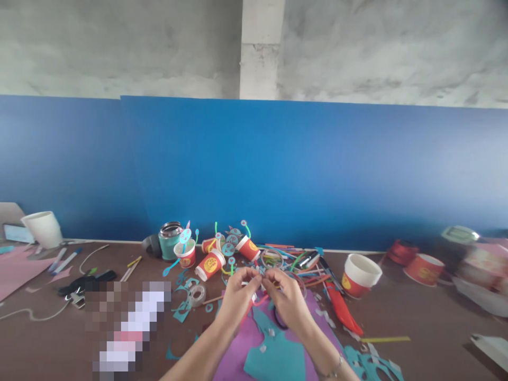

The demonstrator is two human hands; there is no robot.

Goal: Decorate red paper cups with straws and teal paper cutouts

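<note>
Grip, paired: left hand point(238, 296) and right hand point(289, 299), fingertips brought close together; whether anything is pinched, cannot tell. Beneath: turquoise cut paper point(275, 361) on purple sheet point(235, 361). Beyond, leftward: tape roll point(203, 296). Farther: red paper cup point(211, 264), tipped. Behind: blue partition point(254, 169).

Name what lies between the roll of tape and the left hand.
In the head view, a thin pale stick runs from near the roll of tape toward the left hand, with a small teal cutout on its near side.
</note>
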